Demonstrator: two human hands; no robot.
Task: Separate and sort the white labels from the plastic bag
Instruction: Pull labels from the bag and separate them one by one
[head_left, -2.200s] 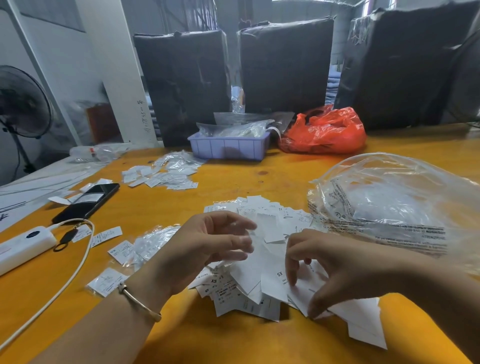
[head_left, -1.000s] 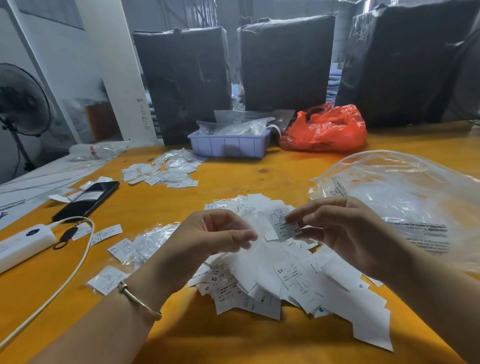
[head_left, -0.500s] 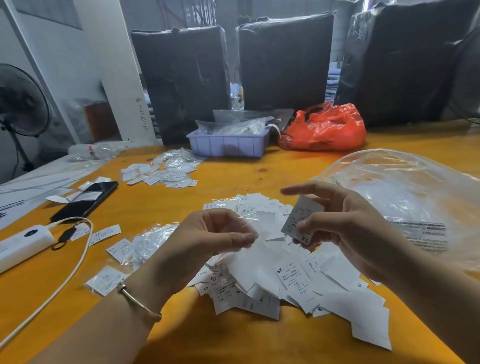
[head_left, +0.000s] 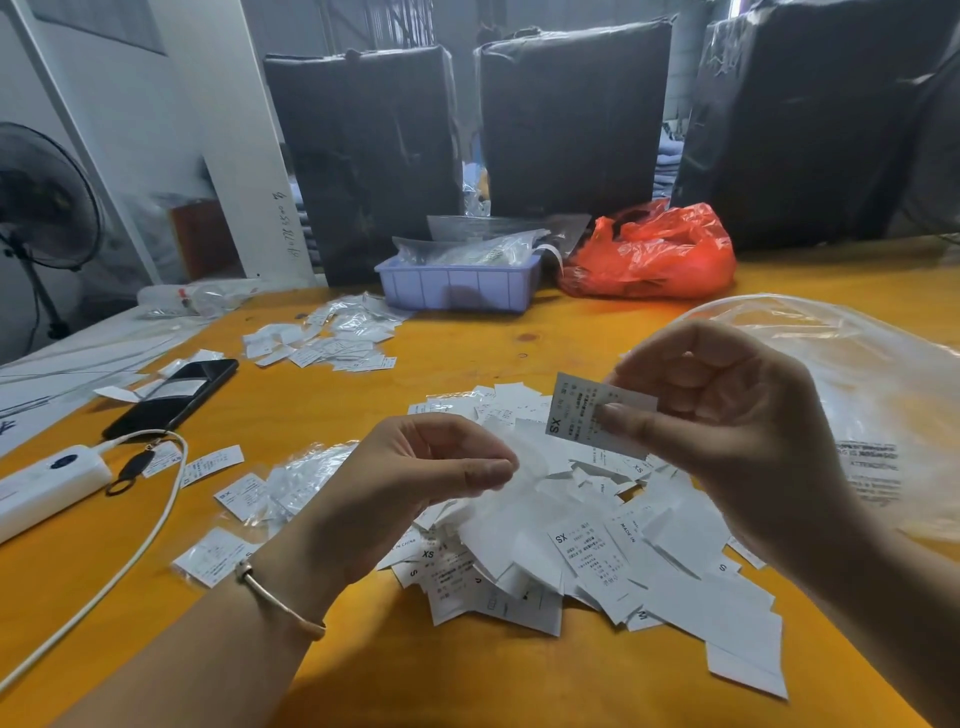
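Labels (head_left: 587, 561) are heaped on the table (head_left: 363, 675); one label (head_left: 576, 415) is pinched in the right hand (head_left: 727, 415) grip, crumpled white pieces (head_left: 524, 462) in the left hand (head_left: 405, 493).

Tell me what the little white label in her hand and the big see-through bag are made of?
The white label looks like thin matte paper or woven fabric; it stays flat, with printed text. I can't tell which. The big bag looks like thin glossy plastic: clear, crinkled, shiny.
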